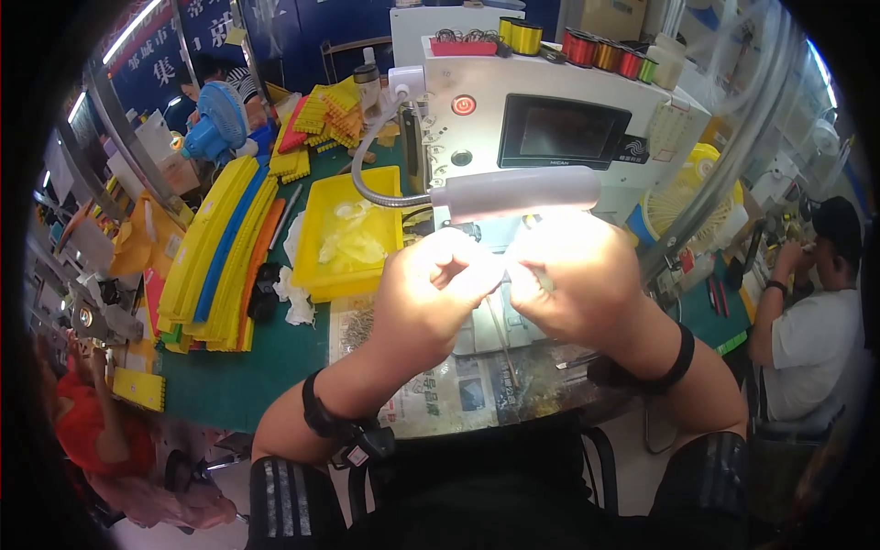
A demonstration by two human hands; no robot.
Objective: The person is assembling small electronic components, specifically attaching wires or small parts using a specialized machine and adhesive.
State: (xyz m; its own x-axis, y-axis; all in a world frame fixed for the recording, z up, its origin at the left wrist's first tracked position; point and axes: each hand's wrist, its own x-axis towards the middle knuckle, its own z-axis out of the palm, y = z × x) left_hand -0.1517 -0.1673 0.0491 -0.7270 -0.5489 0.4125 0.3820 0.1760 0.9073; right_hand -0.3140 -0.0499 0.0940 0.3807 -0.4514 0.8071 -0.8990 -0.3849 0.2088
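My left hand (438,286) and my right hand (579,280) meet under a tubular lamp (518,192), strongly lit. Both have thumb and fingers pinched together, fingertips almost touching. Whatever sits between them is lost in the glare and too small to name. Below the fingertips a thin brownish stick (505,341) slants toward me; I cannot tell whether it touches a hand. The worktop under my wrists is covered with printed paper (431,399). A black band circles each wrist, with a small black device on the left one.
Behind the lamp stands a white machine (472,133) with a dark screen (564,131); wire spools (577,48) sit on top. At left are a yellow tray (310,229) with clear plastic and long yellow strips (206,252) on a green mat. A co-worker (811,321) sits at right.
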